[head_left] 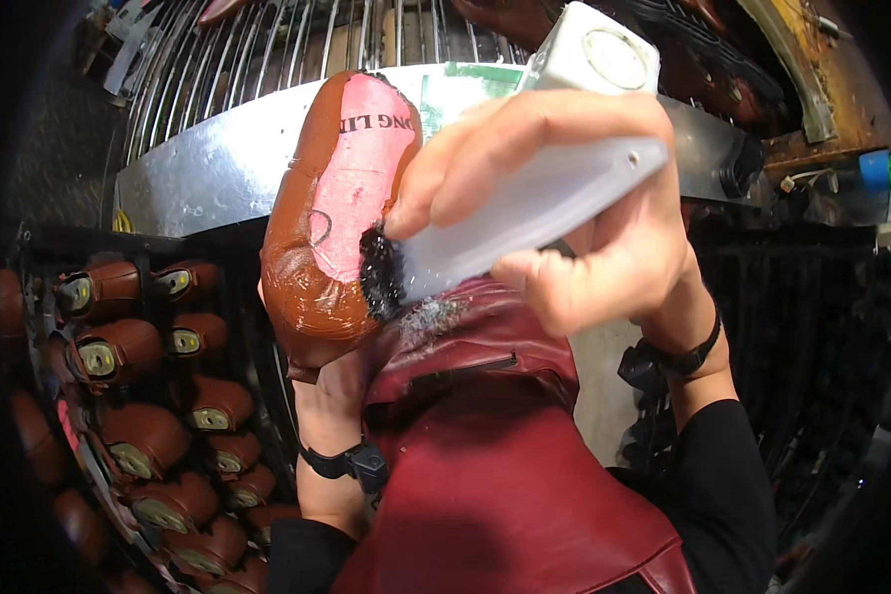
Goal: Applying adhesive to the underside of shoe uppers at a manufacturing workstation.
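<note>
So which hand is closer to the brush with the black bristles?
Right. The right hand is holding the brush by its whitish handle. The left hand, mostly hidden, is behind the brown shoe, to the brush's lower left.

The right hand (639, 252) is raised and curled, its fingers (525, 124) bent leftward above the thumb (554, 282), whose tip stands apart beneath them. Behind the thumb, the right wrist (678, 309) leads into a right forearm (705, 391) slanting downward. Below and left of those fingers, the left forearm (329, 436) stands nearly upright; the left hand (339, 391) is mostly hidden, its finger pose unreadable
</note>
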The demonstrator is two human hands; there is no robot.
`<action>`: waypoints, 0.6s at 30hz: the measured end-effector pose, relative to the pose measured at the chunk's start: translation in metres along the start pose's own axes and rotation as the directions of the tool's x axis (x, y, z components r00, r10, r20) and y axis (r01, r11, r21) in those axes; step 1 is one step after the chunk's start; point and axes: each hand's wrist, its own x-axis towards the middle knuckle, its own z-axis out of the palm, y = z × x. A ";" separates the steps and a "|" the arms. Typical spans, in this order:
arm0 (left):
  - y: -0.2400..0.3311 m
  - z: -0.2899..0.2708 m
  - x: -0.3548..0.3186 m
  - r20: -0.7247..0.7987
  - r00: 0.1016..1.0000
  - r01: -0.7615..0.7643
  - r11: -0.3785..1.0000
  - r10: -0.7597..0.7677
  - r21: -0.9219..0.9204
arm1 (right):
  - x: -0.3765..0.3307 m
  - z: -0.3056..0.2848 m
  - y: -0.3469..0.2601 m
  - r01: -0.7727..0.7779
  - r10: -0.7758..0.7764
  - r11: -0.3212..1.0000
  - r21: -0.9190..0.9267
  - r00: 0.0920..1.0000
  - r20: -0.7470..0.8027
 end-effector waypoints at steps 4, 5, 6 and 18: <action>-0.009 0.008 0.011 -0.008 0.939 -0.310 0.854 0.345 0.417 | 0.007 -0.026 0.019 -0.094 0.075 0.979 -0.180 0.991 -0.111; -0.007 0.007 0.014 0.012 0.904 -0.372 0.775 0.426 0.511 | 0.006 -0.025 0.024 -0.149 0.148 0.989 0.013 0.958 -0.246; -0.004 0.005 0.018 0.011 0.902 -0.376 0.772 0.432 0.512 | 0.007 -0.023 0.028 -0.173 0.240 0.962 0.211 0.902 -0.359; 0.030 -0.019 -0.014 0.182 0.969 0.150 0.983 -0.168 0.109 | 0.017 0.005 -0.009 0.158 -0.163 0.984 -0.081 0.985 -0.058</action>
